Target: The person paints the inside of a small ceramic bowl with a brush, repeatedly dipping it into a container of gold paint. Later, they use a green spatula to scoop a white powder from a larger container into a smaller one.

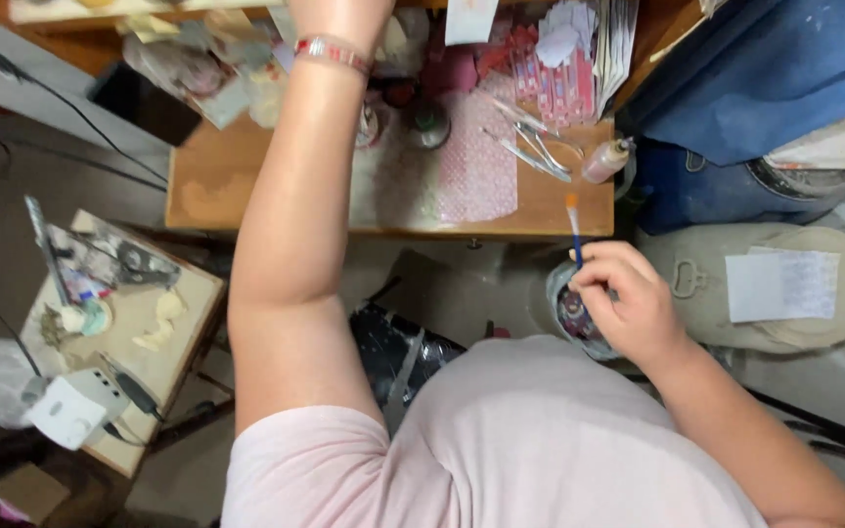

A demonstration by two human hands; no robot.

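Lower left of the frame: a small side counter (183, 337) carries a white boxy device (75, 406) with a dark cord, a pair of scissors (139, 262) and paper scraps. These lie well apart from both hands, apparently parked out of the working area.

Centre left: the left arm runs up the frame to its top edge, a red and silver bracelet (333, 52) on the wrist. The left hand (339, 15) is cut off by the frame edge; whether its fingers are wide, narrow or holding something cannot be told.

Upper centre: the main wooden counter (212, 181) holds a pink dotted sheet (476, 161), a heap of pink and white paper pieces (555, 59), metal tweezers (535, 147) and a small squeeze bottle (606, 159) lying tilted near the right edge. In my judgement the tools are laid beside the sheet to stay within easy reach.

Centre right: the right hand (628, 303) is below the counter edge, over the lap. Its fingers (603, 269) are narrow, pinched on a thin paintbrush (574, 230) with a blue handle and orange tip, held upright with the tip pointing towards the counter. Just beneath the hand sits a small round dish (569, 318), partly hidden; the low pinch on the handle suits fine control.

Right: a white paper sheet (782, 286) lies on a pale rounded cushion (833, 323), below blue cloth (765, 68).
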